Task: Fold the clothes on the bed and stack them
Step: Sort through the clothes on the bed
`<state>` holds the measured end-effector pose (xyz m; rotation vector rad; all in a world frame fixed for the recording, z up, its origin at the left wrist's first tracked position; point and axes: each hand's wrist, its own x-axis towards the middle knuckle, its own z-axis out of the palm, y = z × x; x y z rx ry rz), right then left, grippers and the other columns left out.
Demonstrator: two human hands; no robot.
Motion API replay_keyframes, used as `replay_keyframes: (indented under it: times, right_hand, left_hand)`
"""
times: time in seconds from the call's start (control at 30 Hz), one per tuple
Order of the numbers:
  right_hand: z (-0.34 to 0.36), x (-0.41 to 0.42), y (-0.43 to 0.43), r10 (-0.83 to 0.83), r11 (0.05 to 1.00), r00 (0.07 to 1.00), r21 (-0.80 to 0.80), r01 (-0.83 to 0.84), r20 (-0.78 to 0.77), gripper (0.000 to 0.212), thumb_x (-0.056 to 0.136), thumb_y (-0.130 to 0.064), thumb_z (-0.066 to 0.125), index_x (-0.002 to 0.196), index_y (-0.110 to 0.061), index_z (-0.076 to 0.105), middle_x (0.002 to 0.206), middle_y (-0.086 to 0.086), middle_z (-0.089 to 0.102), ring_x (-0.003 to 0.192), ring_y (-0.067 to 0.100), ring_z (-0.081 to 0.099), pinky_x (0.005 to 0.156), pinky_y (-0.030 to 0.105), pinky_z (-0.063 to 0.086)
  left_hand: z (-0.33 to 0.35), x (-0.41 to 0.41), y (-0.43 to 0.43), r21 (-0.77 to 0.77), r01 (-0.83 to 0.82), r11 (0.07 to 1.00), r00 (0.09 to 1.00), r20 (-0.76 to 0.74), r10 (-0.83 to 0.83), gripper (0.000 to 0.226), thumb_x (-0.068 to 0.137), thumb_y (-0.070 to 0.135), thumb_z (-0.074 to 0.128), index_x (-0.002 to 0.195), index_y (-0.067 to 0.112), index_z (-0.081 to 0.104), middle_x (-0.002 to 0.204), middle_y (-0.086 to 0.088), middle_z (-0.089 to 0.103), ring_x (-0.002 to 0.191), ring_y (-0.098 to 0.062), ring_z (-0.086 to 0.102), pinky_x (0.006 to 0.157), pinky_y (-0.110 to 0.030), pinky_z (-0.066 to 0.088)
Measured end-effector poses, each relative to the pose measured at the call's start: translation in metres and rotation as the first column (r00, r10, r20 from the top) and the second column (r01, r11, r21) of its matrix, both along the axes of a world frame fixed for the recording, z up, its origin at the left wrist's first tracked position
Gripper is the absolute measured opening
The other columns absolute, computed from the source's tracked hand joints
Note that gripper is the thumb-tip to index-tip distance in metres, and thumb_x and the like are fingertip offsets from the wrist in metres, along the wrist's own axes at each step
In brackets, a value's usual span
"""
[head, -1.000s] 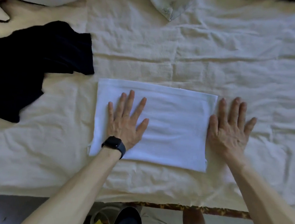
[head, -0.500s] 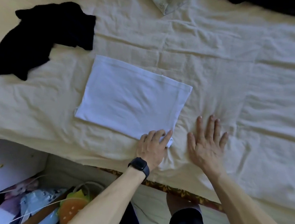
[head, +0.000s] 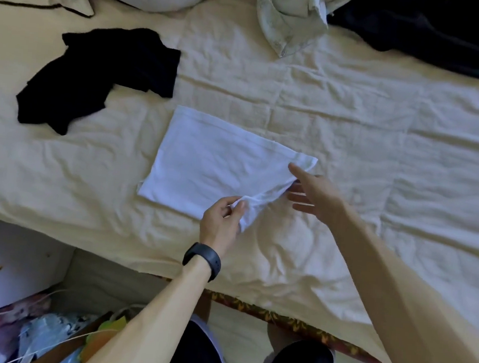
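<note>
White folded garment mid-bed, toward near edge. Left hand pinches near right corner, raising it. I judge this opens a gap for right hand, fingers straight and apart, at right edge. Black garment lies unfolded far left.

**One garment folded, one not**

A white garment, folded to a flat rectangle, is laid just beyond the left grip. Its near right corner is pinched and lifted there, and its right edge is touched by the right grip. A black garment is seen crumpled, well left of both.
</note>
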<state>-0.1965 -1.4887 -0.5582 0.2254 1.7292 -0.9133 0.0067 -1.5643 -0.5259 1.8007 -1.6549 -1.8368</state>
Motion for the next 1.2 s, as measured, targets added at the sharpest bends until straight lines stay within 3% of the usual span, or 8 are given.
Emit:
replay_keyframes:
  times: [0.07, 0.23, 0.53, 0.63, 0.73, 1.0, 1.13, 1.2]
  right_hand:
    - [-0.009, 0.001, -0.012, -0.038, 0.999, 0.999, 0.005, 0.038, -0.001, 0.031, 0.091, -0.043, 0.074, 0.098, -0.014, 0.071, 0.095, 0.003, 0.076, 0.082, 0.017, 0.074, 0.065, 0.029, 0.058]
    - [-0.009, 0.001, -0.034, -0.078, 0.991, 0.966, 0.084, 0.101, -0.247, 0.005, 0.084, -0.007, 0.069, 0.08, -0.009, 0.068, 0.076, 0.01, 0.068, 0.056, 0.015, 0.066, 0.054, 0.028, 0.057]
    - [0.024, 0.051, -0.179, 0.262, 0.962, 0.884, 0.179, -0.207, -0.387, 0.002, 0.08, -0.009, 0.065, 0.078, -0.009, 0.063, 0.048, -0.001, 0.064, 0.059, 0.024, 0.074, 0.064, 0.035, 0.064]
    - [0.019, 0.08, -0.231, 0.331, 0.942, 0.853, 0.2, -0.271, -0.404, 0.003, 0.08, -0.007, 0.063, 0.077, -0.009, 0.064, 0.061, 0.006, 0.069, 0.072, 0.029, 0.076, 0.079, 0.045, 0.063]
    - [0.011, 0.098, -0.267, 0.414, 0.906, 0.801, 0.283, -0.315, -0.433, 0.014, 0.078, -0.006, 0.057, 0.087, -0.004, 0.067, 0.072, 0.013, 0.074, 0.077, 0.031, 0.075, 0.078, 0.044, 0.063]
    - [0.004, 0.123, -0.293, 0.475, 0.864, 0.742, 0.412, -0.29, -0.474, 0.03, 0.081, -0.029, 0.046, 0.087, -0.01, 0.068, 0.076, 0.008, 0.075, 0.073, 0.025, 0.07, 0.068, 0.031, 0.055]
    - [0.003, 0.133, -0.297, 0.566, 0.804, 0.648, 0.517, -0.295, -0.51, 0.039, 0.072, -0.044, 0.039, 0.089, -0.022, 0.066, 0.073, -0.003, 0.072, 0.075, 0.023, 0.069, 0.074, 0.035, 0.055]
    - [-0.001, 0.138, -0.3, 0.514, 0.842, 0.683, 0.457, -0.286, -0.519, 0.031, 0.075, -0.042, 0.044, 0.09, -0.023, 0.063, 0.076, -0.002, 0.072, 0.077, 0.022, 0.07, 0.072, 0.036, 0.056]
  left_hand:
    - [0.003, 0.002, 0.001, -0.003, 0.049, 0.999, 0.999, -0.005, -0.049, 0.004, 0.095, 0.035, 0.067, 0.097, 0.038, 0.068, 0.103, 0.003, 0.074, 0.096, -0.012, 0.068, 0.084, -0.032, 0.057]
    - [0.012, 0.016, -0.006, -0.03, 0.056, 0.998, 0.998, -0.025, -0.057, 0.008, 0.094, 0.039, 0.068, 0.088, 0.044, 0.068, 0.09, 0.017, 0.072, 0.085, 0.007, 0.065, 0.068, -0.009, 0.048]
    - [0.011, 0.088, -0.085, -0.119, -0.127, 0.985, 0.99, 0.052, 0.133, 0.009, 0.097, 0.029, 0.064, 0.097, 0.038, 0.066, 0.091, 0.018, 0.068, 0.081, 0.013, 0.059, 0.063, -0.003, 0.043]
    - [-0.001, 0.111, -0.119, -0.13, -0.112, 0.985, 0.978, 0.164, 0.133, 0.006, 0.096, 0.032, 0.063, 0.1, 0.037, 0.063, 0.086, 0.023, 0.063, 0.072, 0.013, 0.057, 0.058, 0.0, 0.039]
    - [-0.016, 0.123, -0.149, -0.133, -0.102, 0.986, 0.966, 0.224, 0.13, 0.007, 0.095, 0.036, 0.063, 0.097, 0.041, 0.058, 0.083, 0.026, 0.061, 0.074, 0.011, 0.057, 0.052, -0.004, 0.037]
    - [-0.034, 0.137, -0.176, -0.074, 0.061, 0.995, 0.942, 0.334, -0.033, 0.009, 0.095, 0.041, 0.057, 0.097, 0.046, 0.05, 0.082, 0.028, 0.058, 0.076, 0.005, 0.058, 0.054, -0.02, 0.042]
    - [-0.034, 0.14, -0.182, -0.046, 0.144, 0.989, 0.922, 0.368, -0.117, 0.007, 0.096, 0.04, 0.054, 0.102, 0.042, 0.052, 0.08, 0.028, 0.054, 0.069, 0.005, 0.052, 0.049, -0.021, 0.036]
    - [-0.036, 0.141, -0.188, -0.033, 0.196, 0.98, 0.904, 0.392, -0.168, 0.007, 0.096, 0.042, 0.052, 0.103, 0.041, 0.051, 0.079, 0.028, 0.051, 0.064, 0.006, 0.049, 0.048, -0.021, 0.034]
